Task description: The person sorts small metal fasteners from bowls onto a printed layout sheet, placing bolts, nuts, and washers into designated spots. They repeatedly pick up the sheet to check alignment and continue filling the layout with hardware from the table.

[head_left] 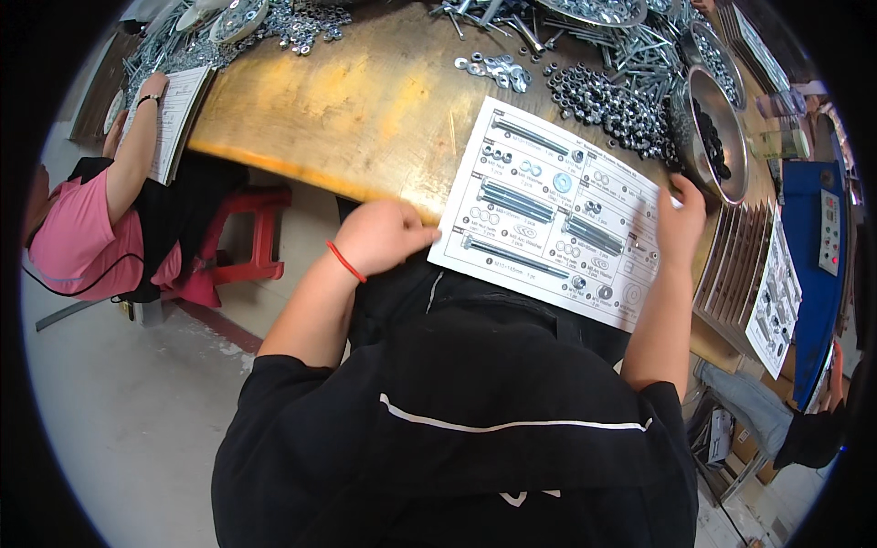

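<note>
A white printed hardware card [548,164] lies partly on the table and juts over its front edge above my lap. Bolts, nuts and washers show on it in boxed sections; whether they are pictures or real parts under film I cannot tell. My left hand [388,239], with a red band on the wrist, is closed at the card's left edge, its thumb tip touching there. At the right edge my right hand [681,221] grips the card, some fingers hidden behind it.
Loose black-and-silver nuts [612,105] are heaped beyond the card, with washers [498,68] nearby. A metal bowl [715,137] stands at right, above stacked cards [772,301]. At left, a person in pink [91,228] rests a hand on another card stack [183,119]. A red stool [260,233] is beside them.
</note>
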Action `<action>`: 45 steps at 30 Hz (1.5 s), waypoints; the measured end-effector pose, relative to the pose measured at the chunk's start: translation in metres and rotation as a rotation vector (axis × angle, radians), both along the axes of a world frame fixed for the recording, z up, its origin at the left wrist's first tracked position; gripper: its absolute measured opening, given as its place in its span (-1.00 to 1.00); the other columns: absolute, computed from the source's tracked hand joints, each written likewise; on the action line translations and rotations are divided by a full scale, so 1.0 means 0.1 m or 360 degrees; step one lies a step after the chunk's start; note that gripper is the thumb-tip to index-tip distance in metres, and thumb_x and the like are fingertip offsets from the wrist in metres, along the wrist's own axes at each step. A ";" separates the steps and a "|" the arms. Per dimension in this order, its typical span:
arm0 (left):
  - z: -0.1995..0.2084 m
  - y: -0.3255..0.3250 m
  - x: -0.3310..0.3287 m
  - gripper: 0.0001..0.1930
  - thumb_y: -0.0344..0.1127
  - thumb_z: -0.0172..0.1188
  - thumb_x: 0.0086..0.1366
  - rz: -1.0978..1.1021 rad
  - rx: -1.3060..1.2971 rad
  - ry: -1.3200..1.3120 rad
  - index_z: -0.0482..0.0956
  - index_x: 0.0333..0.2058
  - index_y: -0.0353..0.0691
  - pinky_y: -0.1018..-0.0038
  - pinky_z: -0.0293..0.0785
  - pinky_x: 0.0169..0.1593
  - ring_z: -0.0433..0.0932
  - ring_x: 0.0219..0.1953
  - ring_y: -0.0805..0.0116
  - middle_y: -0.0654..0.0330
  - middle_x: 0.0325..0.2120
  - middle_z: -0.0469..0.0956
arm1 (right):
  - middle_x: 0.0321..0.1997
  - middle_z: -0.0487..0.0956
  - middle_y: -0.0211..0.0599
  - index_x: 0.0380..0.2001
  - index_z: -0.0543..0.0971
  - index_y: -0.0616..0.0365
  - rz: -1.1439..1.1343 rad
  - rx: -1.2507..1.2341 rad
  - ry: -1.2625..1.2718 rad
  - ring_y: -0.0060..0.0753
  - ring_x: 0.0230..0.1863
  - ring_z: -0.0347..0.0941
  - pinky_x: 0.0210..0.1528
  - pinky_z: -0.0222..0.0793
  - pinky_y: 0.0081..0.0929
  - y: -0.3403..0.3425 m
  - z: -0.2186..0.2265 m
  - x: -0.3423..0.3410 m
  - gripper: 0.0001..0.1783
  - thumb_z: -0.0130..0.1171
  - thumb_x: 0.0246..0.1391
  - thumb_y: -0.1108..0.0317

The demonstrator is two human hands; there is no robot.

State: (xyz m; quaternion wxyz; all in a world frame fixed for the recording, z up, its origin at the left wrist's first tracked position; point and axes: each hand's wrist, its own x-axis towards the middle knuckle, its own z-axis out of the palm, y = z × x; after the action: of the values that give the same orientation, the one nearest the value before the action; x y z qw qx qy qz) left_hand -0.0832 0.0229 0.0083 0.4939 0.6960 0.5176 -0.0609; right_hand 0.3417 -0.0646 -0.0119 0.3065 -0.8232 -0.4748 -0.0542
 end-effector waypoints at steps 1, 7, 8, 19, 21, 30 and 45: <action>-0.08 0.08 -0.04 -0.60 0.04 0.26 0.15 0.0039 0.0357 -0.0044 0.63 -0.50 -0.25 0.31 0.47 -0.39 0.57 -0.53 0.12 0.03 -0.60 0.58 | -0.19 0.62 -0.11 -0.14 0.62 0.23 0.0176 0.0043 0.0067 -0.12 -0.12 0.55 -0.01 0.43 -0.28 0.20 0.04 -0.21 -0.68 0.27 0.00 0.35; -0.44 0.64 0.10 -0.69 -0.03 0.21 0.18 0.0640 0.1108 -0.0084 0.59 -0.53 -0.15 0.24 0.46 -0.42 0.57 -0.51 0.07 0.12 -0.59 0.59 | -0.17 0.62 -0.13 -0.13 0.62 0.18 0.0811 -0.0524 0.0250 -0.08 -0.18 0.55 -0.12 0.46 -0.23 1.44 0.25 -1.61 -0.61 0.24 0.03 0.15; -0.44 0.65 0.17 -0.70 -0.04 0.21 0.18 0.0616 0.1180 -0.0062 0.58 -0.54 -0.14 0.23 0.45 -0.43 0.57 -0.51 0.07 0.13 -0.59 0.58 | -0.17 0.62 -0.12 -0.14 0.62 0.16 0.0765 -0.0494 0.0103 -0.03 -0.13 0.55 -0.12 0.46 -0.19 1.61 0.17 -1.69 -0.60 0.20 0.05 0.12; -0.44 0.64 0.12 -0.76 -0.13 0.23 0.15 0.0645 0.1253 -0.0254 0.54 -0.60 -0.10 0.30 0.43 -0.49 0.55 -0.55 0.15 0.21 -0.61 0.56 | -0.36 0.67 -0.27 -0.39 0.67 0.01 0.0524 -0.0744 0.0217 -0.18 -0.29 0.60 -0.23 0.48 -0.26 2.27 0.00 -1.93 -0.80 0.26 0.01 0.14; -0.45 0.65 0.12 -0.76 -0.13 0.23 0.15 0.0649 0.1246 -0.0270 0.54 -0.61 -0.10 0.29 0.43 -0.50 0.55 -0.55 0.15 0.22 -0.61 0.56 | -0.39 0.67 -0.27 -0.40 0.67 0.02 0.0571 -0.0709 0.0472 -0.22 -0.32 0.60 -0.24 0.47 -0.29 2.28 -0.03 -1.87 -0.80 0.28 0.00 0.16; -0.44 0.68 0.11 -0.83 -0.20 0.27 0.13 0.0634 0.1163 -0.0294 0.58 -0.55 -0.12 0.42 0.40 -0.50 0.51 -0.61 0.28 0.26 -0.69 0.50 | -0.48 0.64 -0.23 -0.42 0.65 0.17 0.0641 -0.0557 0.0548 -0.31 -0.46 0.57 -0.32 0.44 -0.39 2.31 -0.01 -1.95 -0.79 0.31 -0.04 0.24; -0.64 1.89 0.93 -0.78 -0.19 0.19 0.24 0.0341 0.1283 -0.0386 0.69 -0.26 -0.15 0.32 0.51 -0.08 0.61 -0.23 0.13 0.10 -0.29 0.64 | -0.48 0.57 -0.42 -0.39 0.61 0.28 0.0372 -0.0167 0.1064 -0.64 -0.44 0.40 -0.35 0.33 -0.60 0.71 0.22 -1.30 -0.88 0.27 0.01 0.45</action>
State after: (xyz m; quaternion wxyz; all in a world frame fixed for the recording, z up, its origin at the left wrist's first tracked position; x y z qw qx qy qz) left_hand 0.0094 0.2121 -0.0557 0.2433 0.7778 0.5074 0.2800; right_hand 0.2113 0.0060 0.0100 0.4062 -0.7502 -0.4415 0.2781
